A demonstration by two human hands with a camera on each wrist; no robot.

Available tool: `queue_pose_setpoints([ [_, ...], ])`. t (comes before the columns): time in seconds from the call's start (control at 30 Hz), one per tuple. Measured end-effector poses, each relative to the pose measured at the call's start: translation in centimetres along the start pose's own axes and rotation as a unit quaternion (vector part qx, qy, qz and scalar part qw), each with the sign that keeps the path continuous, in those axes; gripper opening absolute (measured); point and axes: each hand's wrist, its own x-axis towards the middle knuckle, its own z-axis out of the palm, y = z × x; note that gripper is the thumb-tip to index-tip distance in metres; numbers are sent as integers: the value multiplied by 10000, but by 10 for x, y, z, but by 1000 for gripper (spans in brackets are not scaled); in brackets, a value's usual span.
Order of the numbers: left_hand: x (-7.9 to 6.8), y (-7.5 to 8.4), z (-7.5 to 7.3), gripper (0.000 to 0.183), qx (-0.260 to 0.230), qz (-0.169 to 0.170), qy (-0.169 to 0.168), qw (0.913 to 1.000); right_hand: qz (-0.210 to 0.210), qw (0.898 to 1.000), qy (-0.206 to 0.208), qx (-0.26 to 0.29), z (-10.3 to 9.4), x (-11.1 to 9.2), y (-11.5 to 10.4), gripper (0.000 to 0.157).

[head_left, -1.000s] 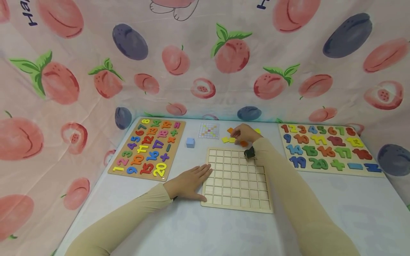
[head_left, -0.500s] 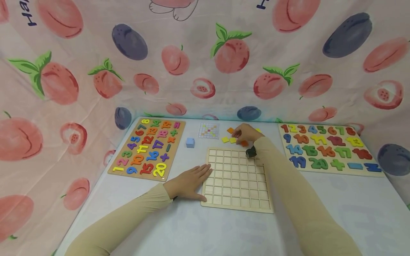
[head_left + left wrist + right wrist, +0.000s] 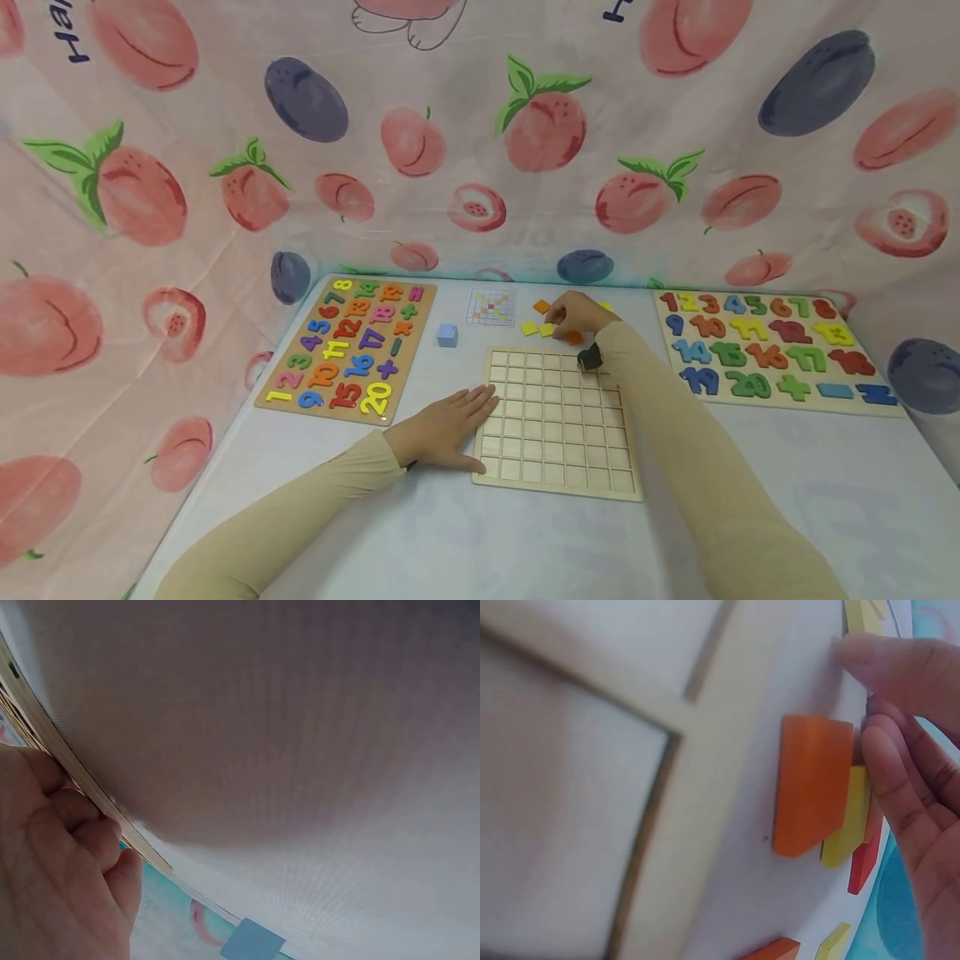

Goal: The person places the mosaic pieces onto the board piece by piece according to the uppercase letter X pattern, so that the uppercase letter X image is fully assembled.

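Nearest, on the bench [image 3: 450, 550], the grid board [image 3: 552, 427] looks like thin, stiff wood, probably light enough to skid under a sideways push; its rim is the sensible place to steady it. The left hand [image 3: 441, 429] rests along that board's left edge, palm down, fingers extended rather than curled. Just past the board's far edge, an orange tile [image 3: 812, 786] lies flat, with a yellow tile [image 3: 846, 821] and a red tile [image 3: 866, 859] behind it. These should be rigid, light and hard to break, though their painted faces could be slippery; thumb and fingertip on opposite side edges would be the surest hold, perhaps after tipping up one edge. The right hand [image 3: 579, 315] is among the tiles beyond that far edge, thumb and forefinger apart, with no tile seen between them. Beyond the board's far left corner sits a light blue cube [image 3: 447, 335], likely easy to take by two facing sides. Farther beyond the board's far edge, left of the tiles, lies a printed grid sheet [image 3: 491, 307], presumably thin and flexible, best lifted at a corner.
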Motion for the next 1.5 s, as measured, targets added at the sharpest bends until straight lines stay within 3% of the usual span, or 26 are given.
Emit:
queue_pose_setpoints([
  [0.73,-1,1,-2,102,-79,-8,-28,10000,-44,9999,-82,46,1,0,-1,22],
  [0.97,-2,1,-3,102,-86,-22,-53,9999,-555,9981,-76,273,-5,-1,5,22],
  [1.3,-2,3,-5,102,-159,-37,-48,9999,-190,9993,245,190,-10,-9,8,23],
  [1.5,-2,2,-4,102,-154,-22,-22,9999,-315,9979,368,440,-11,-16,7,23],
])
